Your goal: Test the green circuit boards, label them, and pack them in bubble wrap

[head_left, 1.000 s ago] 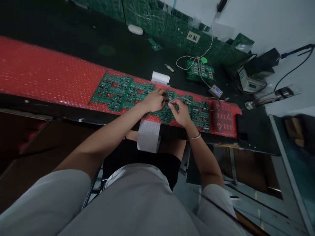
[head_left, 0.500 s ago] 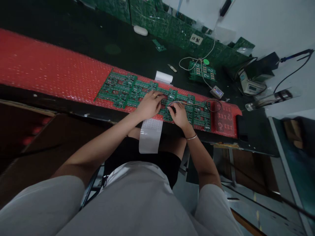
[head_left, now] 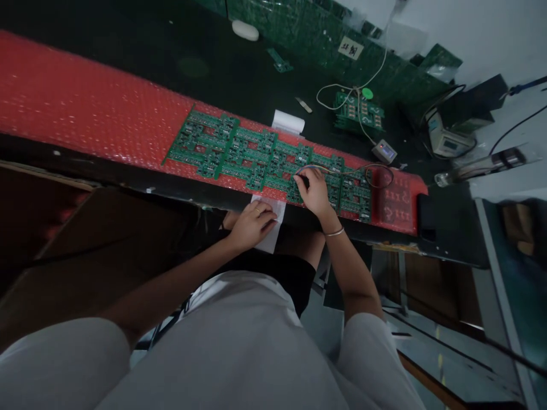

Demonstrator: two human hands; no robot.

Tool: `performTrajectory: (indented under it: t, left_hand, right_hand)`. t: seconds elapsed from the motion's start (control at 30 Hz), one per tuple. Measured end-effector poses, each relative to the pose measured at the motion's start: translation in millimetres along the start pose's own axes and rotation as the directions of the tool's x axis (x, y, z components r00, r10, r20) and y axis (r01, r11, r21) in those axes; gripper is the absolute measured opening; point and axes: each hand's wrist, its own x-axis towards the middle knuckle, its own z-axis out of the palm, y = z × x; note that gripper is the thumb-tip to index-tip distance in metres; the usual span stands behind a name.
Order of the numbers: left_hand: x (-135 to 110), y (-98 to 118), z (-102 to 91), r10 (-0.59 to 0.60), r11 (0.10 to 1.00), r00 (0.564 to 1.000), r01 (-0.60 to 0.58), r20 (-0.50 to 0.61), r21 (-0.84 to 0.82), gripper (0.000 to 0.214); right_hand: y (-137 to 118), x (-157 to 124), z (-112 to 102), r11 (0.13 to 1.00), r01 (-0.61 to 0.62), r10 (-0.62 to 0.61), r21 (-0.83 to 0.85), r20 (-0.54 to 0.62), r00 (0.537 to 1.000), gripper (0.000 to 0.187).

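A row of green circuit boards lies on a long red bubble-wrap sheet across the dark bench. My right hand rests on the boards near their right end, its fingers pinched on a thin wired probe whose cable loops off to the right. My left hand is down at the bench's front edge, fingers curled on a white label strip that hangs over the edge.
A small meter and another green board sit behind the row. A white paper roll lies just beyond the boards. More boards lean along the back. Boxes with cables stand at the right.
My left hand has left the boards and dropped to the white strip at the bench edge. My right hand has stayed on the boards with the probe.
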Motion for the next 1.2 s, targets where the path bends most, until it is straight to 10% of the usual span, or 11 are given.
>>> performTrajectory:
  t: [0.87, 1.2]
  left_hand:
    - [-3, 15, -10.1, -0.081, 0.996, 0.997, 0.081, 0.000, -0.044, 0.019]
    - [84, 15, -26.4, -0.108, 0.991, 0.994, 0.105, -0.024, -0.085, 0.017]
  right_hand:
    - [-1, -1, 2, 1.000, -0.018, 0.018, 0.023, -0.014, 1.000, 0.040]
    - [4, -1, -5, 0.962, -0.112, 0.147, 0.249, -0.127, 0.981, 0.038]
